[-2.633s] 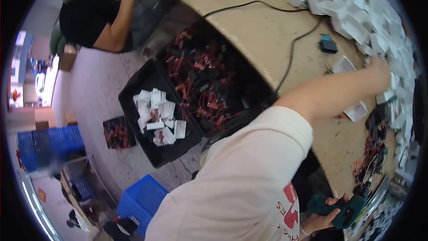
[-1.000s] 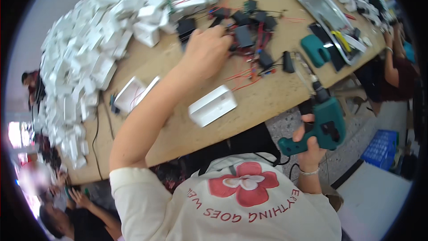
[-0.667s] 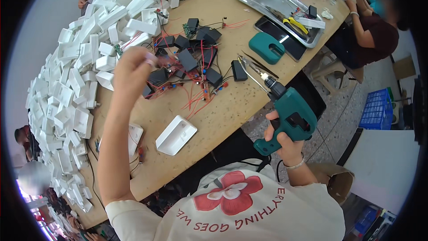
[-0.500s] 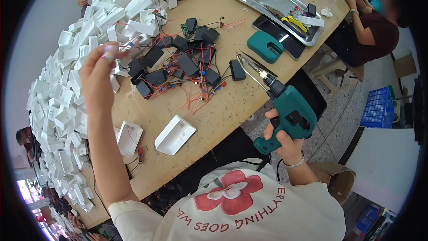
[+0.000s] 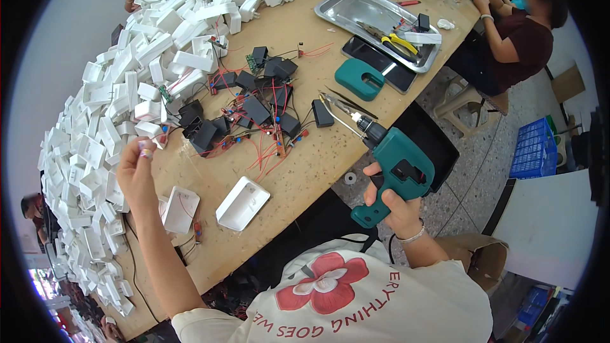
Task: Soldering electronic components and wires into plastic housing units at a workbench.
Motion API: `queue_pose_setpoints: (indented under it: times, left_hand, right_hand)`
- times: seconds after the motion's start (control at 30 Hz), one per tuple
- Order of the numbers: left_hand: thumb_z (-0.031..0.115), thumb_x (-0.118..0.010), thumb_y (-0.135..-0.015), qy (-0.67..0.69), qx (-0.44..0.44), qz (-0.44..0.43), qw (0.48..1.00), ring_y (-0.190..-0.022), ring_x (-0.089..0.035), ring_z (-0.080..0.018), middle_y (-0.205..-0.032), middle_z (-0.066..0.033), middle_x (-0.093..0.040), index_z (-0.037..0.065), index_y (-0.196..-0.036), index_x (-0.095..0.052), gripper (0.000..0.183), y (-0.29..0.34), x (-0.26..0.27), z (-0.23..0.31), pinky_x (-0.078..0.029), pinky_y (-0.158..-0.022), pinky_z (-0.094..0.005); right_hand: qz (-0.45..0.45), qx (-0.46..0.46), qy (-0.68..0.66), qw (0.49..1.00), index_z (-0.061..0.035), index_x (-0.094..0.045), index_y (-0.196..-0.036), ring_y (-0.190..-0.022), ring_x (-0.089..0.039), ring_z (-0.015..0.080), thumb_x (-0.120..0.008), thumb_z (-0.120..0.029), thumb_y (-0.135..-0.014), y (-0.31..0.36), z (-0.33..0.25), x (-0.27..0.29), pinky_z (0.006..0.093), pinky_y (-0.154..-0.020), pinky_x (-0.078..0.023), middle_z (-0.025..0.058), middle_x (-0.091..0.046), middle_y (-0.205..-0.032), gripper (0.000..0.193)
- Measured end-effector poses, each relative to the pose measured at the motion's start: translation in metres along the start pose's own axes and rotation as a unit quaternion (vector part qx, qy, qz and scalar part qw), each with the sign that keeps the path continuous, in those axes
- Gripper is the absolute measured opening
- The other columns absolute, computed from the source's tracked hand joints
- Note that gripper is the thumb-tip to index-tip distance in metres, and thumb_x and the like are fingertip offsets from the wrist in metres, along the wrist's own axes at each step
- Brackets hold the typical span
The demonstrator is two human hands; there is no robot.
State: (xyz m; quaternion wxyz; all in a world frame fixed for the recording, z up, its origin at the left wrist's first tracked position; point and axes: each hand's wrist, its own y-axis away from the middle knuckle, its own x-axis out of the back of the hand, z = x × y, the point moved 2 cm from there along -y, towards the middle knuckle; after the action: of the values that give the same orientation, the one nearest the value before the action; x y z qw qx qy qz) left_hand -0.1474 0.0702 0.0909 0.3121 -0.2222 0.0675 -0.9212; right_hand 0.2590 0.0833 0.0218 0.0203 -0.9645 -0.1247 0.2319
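Observation:
My right hand [image 5: 401,211] grips a green soldering gun [image 5: 406,168] by its handle, with the tip and thin feed tube pointing to the upper left over the table edge. My left hand [image 5: 136,168] is raised beside the pile of white plastic cases [image 5: 95,146]. Its fingers are pinched together, with wrapping on a fingertip; anything between them cannot be made out. Right of it lies a tangle of black boxes [image 5: 256,110], red wires and small circuit boards. Two open white case halves, one nearer the middle [image 5: 243,204] and one with a wire inside [image 5: 180,209], rest in front.
A metal tray [image 5: 330,11] holds yellow-handled pliers [image 5: 399,44]. Beside it lie a dark phone [image 5: 379,63] and a green oval cover [image 5: 359,79]. Co-workers sit at the far left and at the right [image 5: 518,41]. A blue crate [image 5: 534,149] stands on the floor.
My left hand has moved down and nearer, away from the wires by the pile. The soldering gun stays in my right hand. The whole view has shifted slightly.

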Motion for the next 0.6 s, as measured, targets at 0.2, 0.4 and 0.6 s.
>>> queue_pose_setpoints:
  times: [0.2, 0.4, 0.6]
  left_hand:
    - [0.012, -0.056, -0.085, 0.339, 0.057, -0.039, 0.938, -0.082, -0.060, -0.0168, -0.092, -0.0095, -0.063, -0.002, -0.101, -0.059, 0.022, 0.002, 0.011, -0.021, -0.043, -0.075, -0.0253]
    - [0.007, -0.053, -0.086, 0.427, 0.019, 0.007, 0.904, -0.089, -0.059, -0.0195, -0.098, -0.0154, -0.063, -0.006, -0.102, -0.058, 0.021, 0.008, -0.025, -0.023, -0.044, -0.076, -0.0246]
    - [0.007, -0.049, -0.088, 0.267, -0.080, 0.040, 0.960, -0.103, -0.056, -0.0274, -0.104, -0.0201, -0.060, -0.007, -0.099, -0.058, 0.020, 0.006, -0.027, -0.016, -0.042, -0.090, -0.0338]
  right_hand:
    - [-0.007, -0.016, -0.002, 1.000, 0.0077, -0.045, -0.115, -0.064, -0.056, 0.0154, -0.065, -0.028, -0.080, 0.010, 0.005, -0.006, 0.0269, -0.056, -0.047, 0.0165, -0.056, -0.099, 0.054]
    - [0.027, -0.002, -0.019, 0.999, 0.0072, -0.044, -0.116, -0.064, -0.056, 0.0146, -0.064, -0.027, -0.080, 0.008, 0.003, -0.017, 0.0253, -0.055, -0.046, 0.0158, -0.057, -0.094, 0.054]
    - [-0.030, -0.053, -0.156, 0.986, 0.0028, -0.040, -0.124, -0.069, -0.058, 0.0171, -0.061, -0.023, -0.083, -0.001, 0.022, -0.034, 0.0264, -0.057, -0.048, 0.0208, -0.051, -0.115, 0.053]
